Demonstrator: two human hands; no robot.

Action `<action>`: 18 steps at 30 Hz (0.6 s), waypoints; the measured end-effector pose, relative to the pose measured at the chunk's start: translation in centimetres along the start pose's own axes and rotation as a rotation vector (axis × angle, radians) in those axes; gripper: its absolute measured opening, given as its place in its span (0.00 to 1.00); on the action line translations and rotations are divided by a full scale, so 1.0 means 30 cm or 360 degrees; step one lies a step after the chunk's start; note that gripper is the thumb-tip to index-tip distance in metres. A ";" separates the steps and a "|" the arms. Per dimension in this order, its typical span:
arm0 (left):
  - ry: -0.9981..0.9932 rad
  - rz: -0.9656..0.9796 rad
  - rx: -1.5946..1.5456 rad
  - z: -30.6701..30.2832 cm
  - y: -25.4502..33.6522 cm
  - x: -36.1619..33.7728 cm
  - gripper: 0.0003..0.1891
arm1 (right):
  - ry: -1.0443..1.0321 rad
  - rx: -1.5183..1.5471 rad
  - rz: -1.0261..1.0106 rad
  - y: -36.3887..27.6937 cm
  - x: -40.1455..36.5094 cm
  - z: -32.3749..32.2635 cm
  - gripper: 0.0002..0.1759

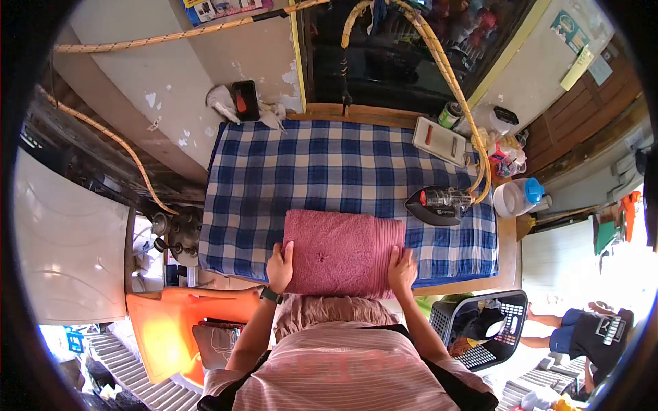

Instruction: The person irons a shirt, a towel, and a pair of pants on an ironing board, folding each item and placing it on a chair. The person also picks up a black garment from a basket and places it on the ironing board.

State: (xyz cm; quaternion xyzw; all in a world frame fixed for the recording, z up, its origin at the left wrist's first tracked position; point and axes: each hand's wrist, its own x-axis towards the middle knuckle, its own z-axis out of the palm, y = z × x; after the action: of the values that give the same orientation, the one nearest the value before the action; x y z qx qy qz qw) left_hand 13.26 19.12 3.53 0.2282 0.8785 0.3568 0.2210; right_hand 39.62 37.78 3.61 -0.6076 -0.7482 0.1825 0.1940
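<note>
A folded pink towel lies at the near edge of a table covered with a blue and white checked cloth. My left hand grips the towel's left edge, thumb on top and fingers curled at the side. At the right edge, beside the ribbed band, my right hand holds it the same way. The undersides of both hands' fingers are hidden. To the right of the towel a black iron rests on the cloth, its yellow hose or cord rising from the back.
At the back right are a white tray, a green can and a blue-lidded container. A dark basket of clothes stands right of me, an orange chair left. Another person is at far right.
</note>
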 end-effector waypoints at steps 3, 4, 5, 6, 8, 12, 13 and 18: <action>0.0057 0.0041 0.0053 -0.018 0.008 -0.008 0.29 | 0.0319 -0.0072 -0.0625 0.011 0.218 -0.161 0.28; 0.0107 0.0178 -0.0075 -0.029 -0.010 -0.010 0.29 | 0.0598 -0.0210 -0.0886 -0.039 0.318 -0.256 0.30; 0.0030 0.0184 -0.0119 -0.030 -0.044 -0.004 0.29 | 0.0593 -0.0378 -0.1012 -0.056 0.410 -0.330 0.33; 0.0037 0.0180 -0.0123 -0.038 -0.053 -0.013 0.29 | 0.0221 -0.0491 -0.1037 -0.008 0.517 -0.356 0.33; -0.0238 0.0370 -0.0416 -0.045 -0.066 -0.037 0.29 | -0.0158 -0.0604 -0.1091 0.038 0.719 -0.404 0.34; -0.0092 0.0020 -0.0191 -0.040 -0.120 -0.077 0.32 | -0.0962 -0.0749 -0.1310 0.038 0.861 -0.374 0.28; -0.0118 -0.0183 -0.0124 -0.057 -0.063 -0.103 0.30 | -0.0955 -0.0682 -0.1251 0.034 0.871 -0.356 0.25; 0.0476 0.0331 -0.0028 -0.068 -0.109 -0.173 0.22 | -0.1172 -0.0396 -0.0349 -0.059 0.838 -0.318 0.23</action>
State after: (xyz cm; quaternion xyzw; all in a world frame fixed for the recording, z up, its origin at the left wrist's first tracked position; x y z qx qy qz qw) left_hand 15.49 13.05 3.64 0.2603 0.8701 0.4153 0.0519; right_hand 38.34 62.43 14.43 -0.4370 -0.8445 0.2741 -0.1437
